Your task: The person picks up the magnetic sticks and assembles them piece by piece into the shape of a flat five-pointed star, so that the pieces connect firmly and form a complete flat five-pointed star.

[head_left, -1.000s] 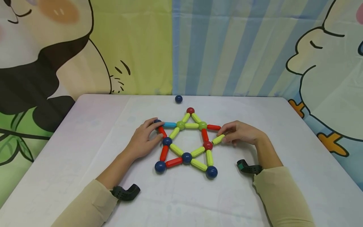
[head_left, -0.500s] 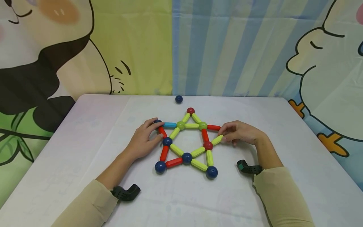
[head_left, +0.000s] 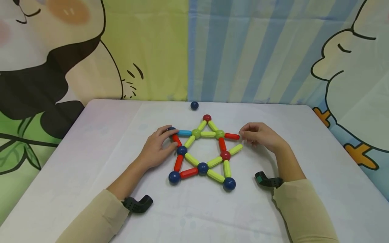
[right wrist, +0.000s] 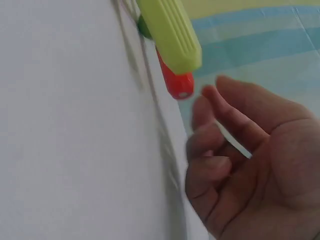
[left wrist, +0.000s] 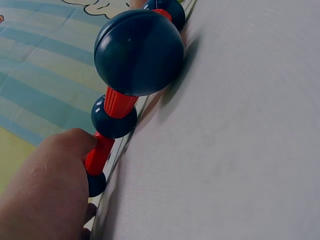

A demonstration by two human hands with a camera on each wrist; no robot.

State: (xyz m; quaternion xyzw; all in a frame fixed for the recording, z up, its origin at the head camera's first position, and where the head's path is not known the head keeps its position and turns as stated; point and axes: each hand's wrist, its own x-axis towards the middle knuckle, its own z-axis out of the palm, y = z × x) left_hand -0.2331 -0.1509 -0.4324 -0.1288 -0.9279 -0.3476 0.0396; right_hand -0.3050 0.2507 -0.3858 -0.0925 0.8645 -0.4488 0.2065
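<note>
A star-shaped frame of magnetic rods and balls (head_left: 202, 168) lies on the table. At its upper left corner my left hand (head_left: 155, 150) holds the frame, with fingers over a dark blue ball (head_left: 171, 128) and the light blue rod (head_left: 184, 133). In the left wrist view the thumb presses a red rod (left wrist: 102, 154). My right hand (head_left: 262, 135) has loosely bent fingers and nothing between them. It hovers by the free end of another red rod (head_left: 232, 136), apart from it in the right wrist view. Below, a yellow-green rod (head_left: 236, 149) sticks out from a red ball (head_left: 225, 155).
A loose dark blue ball (head_left: 194, 105) sits near the far edge of the white table (head_left: 91, 152). Behind hangs a cartoon-printed cloth (head_left: 243, 50). Each wrist wears a black strap device (head_left: 138, 204).
The right hand has let go of the yellow-green rod and moved slightly up and right. That rod stays on the red ball. The left hand keeps its hold; the head view shifted slightly.
</note>
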